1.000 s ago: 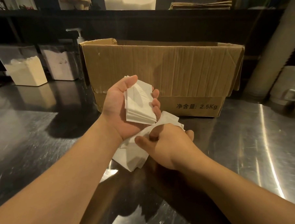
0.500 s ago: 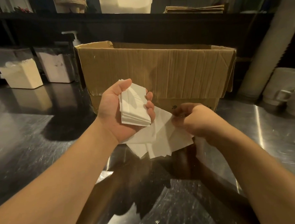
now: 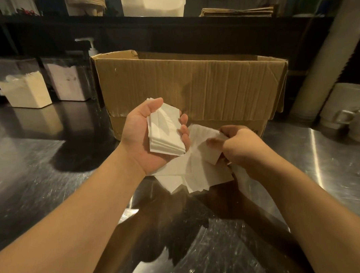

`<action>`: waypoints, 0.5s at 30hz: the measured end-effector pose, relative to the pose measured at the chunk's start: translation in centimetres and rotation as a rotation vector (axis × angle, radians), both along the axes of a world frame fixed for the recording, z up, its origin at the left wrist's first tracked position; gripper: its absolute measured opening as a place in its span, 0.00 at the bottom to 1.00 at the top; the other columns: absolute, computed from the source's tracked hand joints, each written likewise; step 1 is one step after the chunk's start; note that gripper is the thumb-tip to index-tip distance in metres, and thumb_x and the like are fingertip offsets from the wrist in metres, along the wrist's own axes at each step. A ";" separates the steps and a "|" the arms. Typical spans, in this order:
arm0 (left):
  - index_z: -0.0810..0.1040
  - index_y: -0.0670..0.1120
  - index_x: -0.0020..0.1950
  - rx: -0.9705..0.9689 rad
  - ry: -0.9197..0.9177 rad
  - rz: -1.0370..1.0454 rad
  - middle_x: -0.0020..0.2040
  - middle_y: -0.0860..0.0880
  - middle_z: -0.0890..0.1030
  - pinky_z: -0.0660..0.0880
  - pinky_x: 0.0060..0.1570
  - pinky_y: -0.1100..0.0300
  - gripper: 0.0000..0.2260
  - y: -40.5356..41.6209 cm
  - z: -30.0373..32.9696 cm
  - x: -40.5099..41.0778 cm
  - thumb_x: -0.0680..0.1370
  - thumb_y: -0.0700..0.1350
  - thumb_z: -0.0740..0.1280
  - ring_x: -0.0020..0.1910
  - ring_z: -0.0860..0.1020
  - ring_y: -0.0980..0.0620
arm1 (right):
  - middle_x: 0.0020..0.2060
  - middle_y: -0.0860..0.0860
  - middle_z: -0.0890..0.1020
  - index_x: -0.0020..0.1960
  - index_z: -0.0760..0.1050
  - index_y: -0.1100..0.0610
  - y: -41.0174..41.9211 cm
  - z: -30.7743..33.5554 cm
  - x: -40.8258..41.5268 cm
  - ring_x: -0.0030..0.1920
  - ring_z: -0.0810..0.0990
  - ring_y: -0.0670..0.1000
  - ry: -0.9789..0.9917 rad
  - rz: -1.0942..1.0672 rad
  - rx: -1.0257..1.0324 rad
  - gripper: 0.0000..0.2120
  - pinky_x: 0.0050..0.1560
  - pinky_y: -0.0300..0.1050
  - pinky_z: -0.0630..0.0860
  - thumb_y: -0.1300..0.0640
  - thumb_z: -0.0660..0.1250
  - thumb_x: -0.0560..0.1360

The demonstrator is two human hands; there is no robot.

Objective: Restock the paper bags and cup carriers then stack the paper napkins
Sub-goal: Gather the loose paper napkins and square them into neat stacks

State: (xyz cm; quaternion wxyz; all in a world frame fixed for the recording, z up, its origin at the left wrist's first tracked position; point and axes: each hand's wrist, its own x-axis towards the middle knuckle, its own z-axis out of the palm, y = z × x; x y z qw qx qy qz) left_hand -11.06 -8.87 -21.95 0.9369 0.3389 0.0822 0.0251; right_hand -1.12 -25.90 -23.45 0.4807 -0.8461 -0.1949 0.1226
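Left hand point(image 3: 146, 142) cupping a neat napkin stack point(image 3: 165, 132) palm-up, right hand point(image 3: 240, 146) pinching loose fanned napkins point(image 3: 197, 172) just beside and below it, both hovering over steel counter point(image 3: 42, 163) before cardboard box point(image 3: 193, 84)

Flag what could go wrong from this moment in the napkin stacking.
1. The fanned loose napkins under both hands lie splayed, so some may slide off across the steel counter as the right hand pinches one out.
2. The neat stack sits in the cupped left hand, gripped only by thumb and fingertips; adding a napkin carelessly could skew or spill it.
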 end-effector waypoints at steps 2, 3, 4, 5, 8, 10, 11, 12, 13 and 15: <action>0.75 0.44 0.63 -0.001 -0.005 0.000 0.49 0.43 0.79 0.74 0.45 0.56 0.20 0.0 0.0 0.0 0.76 0.54 0.67 0.39 0.77 0.48 | 0.46 0.54 0.82 0.50 0.78 0.56 -0.6 0.6 0.4 0.46 0.82 0.54 0.092 0.055 0.171 0.02 0.49 0.49 0.79 0.62 0.68 0.79; 0.75 0.43 0.63 -0.001 -0.010 -0.001 0.49 0.43 0.79 0.74 0.45 0.56 0.20 -0.1 0.0 -0.1 0.76 0.54 0.67 0.39 0.77 0.48 | 0.46 0.56 0.82 0.50 0.80 0.59 -1.0 0.9 0.8 0.46 0.81 0.56 0.169 0.102 0.266 0.03 0.49 0.51 0.77 0.61 0.69 0.77; 0.75 0.44 0.63 -0.005 -0.014 -0.003 0.49 0.43 0.79 0.74 0.44 0.55 0.20 -0.1 0.0 -0.1 0.77 0.54 0.67 0.39 0.77 0.48 | 0.47 0.58 0.81 0.52 0.80 0.61 -1.5 1.1 1.1 0.46 0.80 0.58 0.258 0.151 0.341 0.09 0.49 0.52 0.76 0.59 0.70 0.74; 0.75 0.44 0.64 -0.011 -0.018 -0.004 0.49 0.43 0.79 0.74 0.44 0.55 0.20 -0.1 0.0 -0.1 0.77 0.54 0.67 0.39 0.77 0.48 | 0.48 0.60 0.80 0.53 0.80 0.63 -1.8 1.2 1.4 0.47 0.79 0.59 0.334 0.196 0.371 0.14 0.49 0.53 0.75 0.57 0.70 0.70; 0.75 0.44 0.64 -0.011 -0.013 0.004 0.50 0.43 0.80 0.75 0.44 0.55 0.20 0.0 0.0 -0.1 0.77 0.54 0.67 0.40 0.77 0.48 | 0.52 0.59 0.81 0.55 0.80 0.62 -2.0 1.1 1.8 0.50 0.81 0.58 0.323 0.224 0.155 0.14 0.50 0.51 0.78 0.58 0.70 0.72; 0.75 0.44 0.64 -0.003 -0.004 0.011 0.49 0.43 0.80 0.75 0.45 0.55 0.20 0.0 0.0 -0.1 0.77 0.55 0.67 0.40 0.77 0.48 | 0.55 0.55 0.81 0.56 0.79 0.54 -1.6 0.9 1.7 0.55 0.81 0.57 0.139 0.167 -0.171 0.09 0.55 0.52 0.81 0.57 0.70 0.76; 0.75 0.44 0.64 0.000 -0.002 0.009 0.49 0.43 0.80 0.75 0.45 0.55 0.21 0.0 -0.1 -0.1 0.77 0.55 0.67 0.40 0.78 0.48 | 0.57 0.53 0.81 0.58 0.79 0.51 -1.4 0.7 1.8 0.57 0.80 0.57 0.052 0.152 -0.319 0.10 0.57 0.52 0.81 0.56 0.71 0.77; 0.75 0.44 0.64 0.002 0.000 0.005 0.49 0.43 0.80 0.75 0.45 0.55 0.21 0.0 -0.1 0.0 0.77 0.55 0.67 0.40 0.78 0.48 | 0.59 0.52 0.79 0.62 0.78 0.50 -1.2 0.6 1.7 0.59 0.78 0.56 -0.020 0.154 -0.426 0.13 0.58 0.51 0.79 0.55 0.71 0.78; 0.75 0.44 0.64 0.003 0.001 0.001 0.49 0.43 0.80 0.75 0.46 0.56 0.21 0.0 -0.1 0.0 0.76 0.55 0.67 0.40 0.78 0.48 | 0.60 0.51 0.79 0.64 0.78 0.49 -1.0 0.5 1.7 0.59 0.77 0.55 -0.064 0.157 -0.473 0.15 0.58 0.50 0.78 0.54 0.71 0.78; 0.75 0.44 0.64 0.002 0.006 -0.003 0.49 0.43 0.80 0.75 0.45 0.56 0.21 0.0 -0.2 0.0 0.76 0.55 0.67 0.40 0.78 0.48 | 0.60 0.50 0.78 0.64 0.77 0.48 -1.0 0.3 1.9 0.59 0.77 0.55 -0.091 0.154 -0.474 0.16 0.57 0.49 0.77 0.51 0.73 0.77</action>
